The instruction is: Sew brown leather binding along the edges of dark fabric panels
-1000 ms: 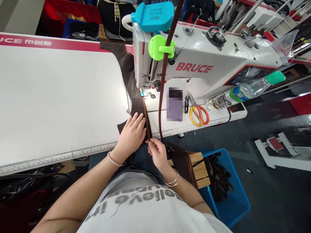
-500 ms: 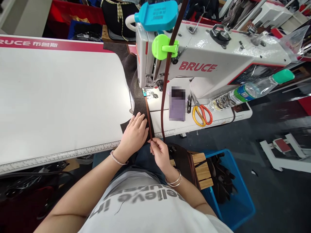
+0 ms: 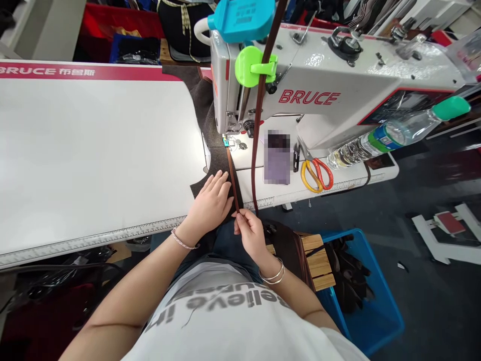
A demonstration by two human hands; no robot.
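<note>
A person's left hand (image 3: 211,200) lies palm down on dark cloth (image 3: 215,159) at a white table (image 3: 93,150), its 4 fingers extended close together toward the needle end of a sewing machine (image 3: 319,70), gripping nothing. At the table's front edge, the right hand (image 3: 250,230) pinches a thin brown strip (image 3: 232,178) between thumb and forefinger, the other fingers curled in. The strip runs along the cloth, just beside the left thumb, up to the teal foot (image 3: 226,143) under the machine's head. Both forearms reach forward from the body, the left wearing a beaded bracelet (image 3: 183,240), the right 2 bangles (image 3: 272,277).

"BRUCE" stands in red on the machine; "BRUCE 布鲁斯" appears in white on the table's red rear band (image 3: 124,73). The white shirt (image 3: 240,331) bears "Believe in", upside down in this view, above folds that partly hide more letters. Print on the blue device (image 3: 244,17) and the bottle (image 3: 409,129) is too small to read.
</note>
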